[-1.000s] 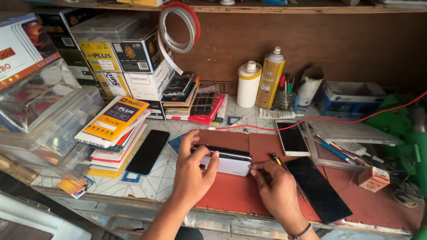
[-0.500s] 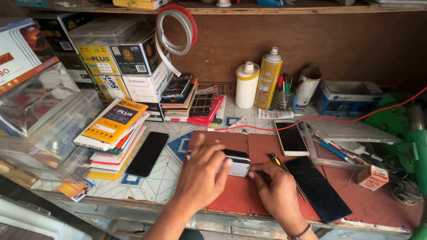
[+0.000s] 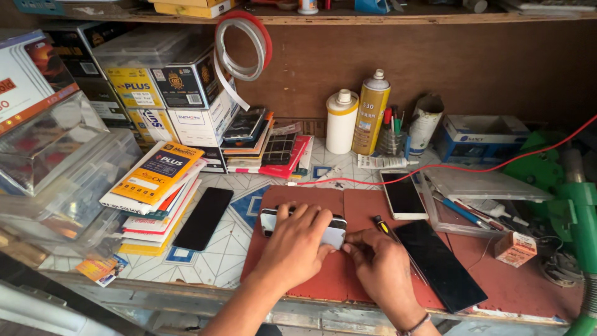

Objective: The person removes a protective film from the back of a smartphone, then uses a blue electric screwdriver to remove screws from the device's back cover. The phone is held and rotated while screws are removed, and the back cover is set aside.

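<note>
The surface is covered with a pale tile pattern, and a wooden back wall stands behind it. At the far left there are clear plastic boxes and, beside them, a pile of cardboard boxes in yellow, white and black. A stack of flat yellow and white packets leans out from under this pile. On the front part of the surface lies a red-brown mat, and most of the work is on it.

At the right, a clear flat tray holds pens and small tools, and a blue and white box stands behind it. A long black glass panel lies on the mat near the right hand, and a second black panel lies on the tiles left of the mat. A phone with white frame lies at the upper edge of the mat. Near the wall stand a yellow spray can and a white bottle, just beside each other.

The silver phone lies across the middle of the mat. The left hand rests flat on top of it, fingers spread a little and pressing it down. The right hand touches the right end of the phone; its fingers are pinched together there, but I cannot tell if they hold something small. A small screwdriver with yellow band lies just above the right hand.
</note>
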### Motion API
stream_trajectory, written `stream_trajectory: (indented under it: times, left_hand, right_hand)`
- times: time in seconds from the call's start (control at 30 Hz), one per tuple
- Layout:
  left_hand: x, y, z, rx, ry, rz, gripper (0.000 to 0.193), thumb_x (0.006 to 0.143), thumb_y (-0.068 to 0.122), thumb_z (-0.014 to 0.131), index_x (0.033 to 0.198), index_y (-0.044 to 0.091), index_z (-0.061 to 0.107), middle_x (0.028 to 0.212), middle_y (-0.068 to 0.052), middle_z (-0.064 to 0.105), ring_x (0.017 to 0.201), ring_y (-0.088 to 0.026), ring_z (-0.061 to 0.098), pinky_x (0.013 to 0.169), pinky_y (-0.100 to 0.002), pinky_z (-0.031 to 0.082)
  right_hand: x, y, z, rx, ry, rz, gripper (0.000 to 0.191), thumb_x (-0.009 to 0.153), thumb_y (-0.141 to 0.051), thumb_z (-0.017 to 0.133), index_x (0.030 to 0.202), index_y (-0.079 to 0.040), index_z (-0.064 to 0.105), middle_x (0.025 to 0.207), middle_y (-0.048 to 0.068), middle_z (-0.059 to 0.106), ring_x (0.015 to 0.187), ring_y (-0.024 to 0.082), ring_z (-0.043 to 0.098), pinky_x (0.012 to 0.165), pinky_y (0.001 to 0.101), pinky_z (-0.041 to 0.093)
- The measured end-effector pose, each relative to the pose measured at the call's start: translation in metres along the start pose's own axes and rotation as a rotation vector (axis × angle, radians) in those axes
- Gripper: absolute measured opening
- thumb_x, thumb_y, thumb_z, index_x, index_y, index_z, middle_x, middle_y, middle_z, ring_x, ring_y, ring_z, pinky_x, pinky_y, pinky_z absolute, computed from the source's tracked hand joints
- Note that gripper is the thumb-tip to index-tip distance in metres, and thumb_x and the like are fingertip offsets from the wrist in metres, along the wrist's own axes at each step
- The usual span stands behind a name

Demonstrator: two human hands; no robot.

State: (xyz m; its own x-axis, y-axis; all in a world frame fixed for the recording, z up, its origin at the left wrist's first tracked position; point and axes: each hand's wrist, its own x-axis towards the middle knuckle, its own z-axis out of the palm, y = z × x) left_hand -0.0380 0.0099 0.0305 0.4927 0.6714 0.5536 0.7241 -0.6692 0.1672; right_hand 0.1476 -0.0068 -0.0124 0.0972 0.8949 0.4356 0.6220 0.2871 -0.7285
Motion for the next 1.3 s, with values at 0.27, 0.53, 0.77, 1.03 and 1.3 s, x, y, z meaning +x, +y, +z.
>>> stream_trajectory:
  times: [0.27, 0.53, 0.77, 1.03, 1.3]
  left_hand:
    - [0.002, 0.005, -0.001, 0.025, 0.005, -0.067, 0.059, 0.064, 0.022, 0.090, 0.107, 0.004, 0.054, 0.109, -0.015, 0.063, 0.110, -0.035, 0.054, 0.092, -0.055, 0.033]
    - [0.002, 0.010, -0.003, -0.160, 0.248, -0.109, 0.057, 0.063, 0.025, 0.094, 0.098, 0.007, 0.053, 0.098, -0.010, 0.061, 0.100, -0.033, 0.054, 0.087, -0.051, 0.036]
    - [0.016, 0.026, 0.009, -0.417, 0.545, -0.303, 0.060, 0.060, 0.026, 0.097, 0.093, 0.005, 0.051, 0.092, -0.012, 0.057, 0.087, -0.032, 0.057, 0.072, -0.046, 0.045]
    - [0.014, 0.018, 0.012, -0.629, 0.639, -0.305, 0.047, 0.074, 0.027, 0.088, 0.094, 0.004, 0.053, 0.092, -0.009, 0.058, 0.081, -0.023, 0.060, 0.071, -0.038, 0.050]
    - [0.017, 0.014, 0.009, -0.626, 0.825, -0.496, 0.040, 0.093, 0.032, 0.078, 0.078, 0.004, 0.053, 0.075, -0.003, 0.056, 0.069, -0.012, 0.050, 0.064, -0.029, 0.045]
  right_hand:
    - [-0.001, 0.001, 0.000, -0.042, 0.036, -0.121, 0.009, 0.073, -0.006, 0.079, 0.081, -0.007, 0.076, 0.079, 0.007, 0.075, 0.070, 0.024, 0.069, 0.064, 0.0359, 0.054]
    - [0.004, -0.021, -0.026, 0.048, 0.037, 0.017, 0.012, 0.073, -0.007, 0.081, 0.085, -0.009, 0.079, 0.076, 0.005, 0.074, 0.061, 0.017, 0.067, 0.057, 0.0319, 0.052]
    - [0.023, -0.055, -0.059, -0.121, 0.112, -0.228, 0.012, 0.075, -0.007, 0.081, 0.085, -0.009, 0.076, 0.078, 0.007, 0.070, 0.061, 0.021, 0.067, 0.057, 0.0332, 0.053]
    - [0.038, -0.071, -0.061, -0.168, 0.093, -0.323, 0.016, 0.071, 0.002, 0.074, 0.082, -0.009, 0.074, 0.081, 0.008, 0.071, 0.068, 0.025, 0.069, 0.060, 0.0353, 0.055]
    - [0.053, -0.092, -0.057, -0.142, -0.007, -0.419, 0.016, 0.070, 0.005, 0.071, 0.079, -0.009, 0.073, 0.076, 0.008, 0.073, 0.071, 0.027, 0.071, 0.063, 0.0384, 0.055]
